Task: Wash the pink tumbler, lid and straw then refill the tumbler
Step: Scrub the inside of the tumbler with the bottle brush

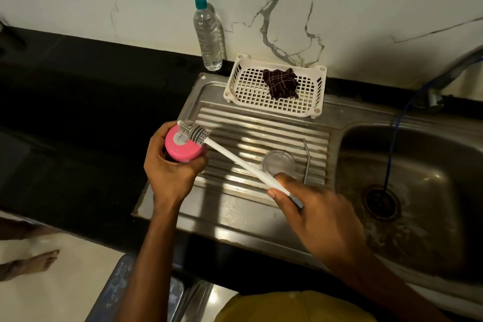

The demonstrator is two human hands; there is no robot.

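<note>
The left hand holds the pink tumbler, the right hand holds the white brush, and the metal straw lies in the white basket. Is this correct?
No. The metal straw lies on the ribbed drainboard beside the clear lid, not in the white basket, as the head view shows. The rest holds: the left hand holds the pink tumbler, the right hand the white brush.

Ribbed steel drainboard (235, 206) — on it a basket (271, 110), lid (278, 163) and straw (308, 162).

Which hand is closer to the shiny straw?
Right. The right hand, holding the brush, sits just beside the straw; the left hand is across the drainboard, gripping the pink tumbler.
</note>
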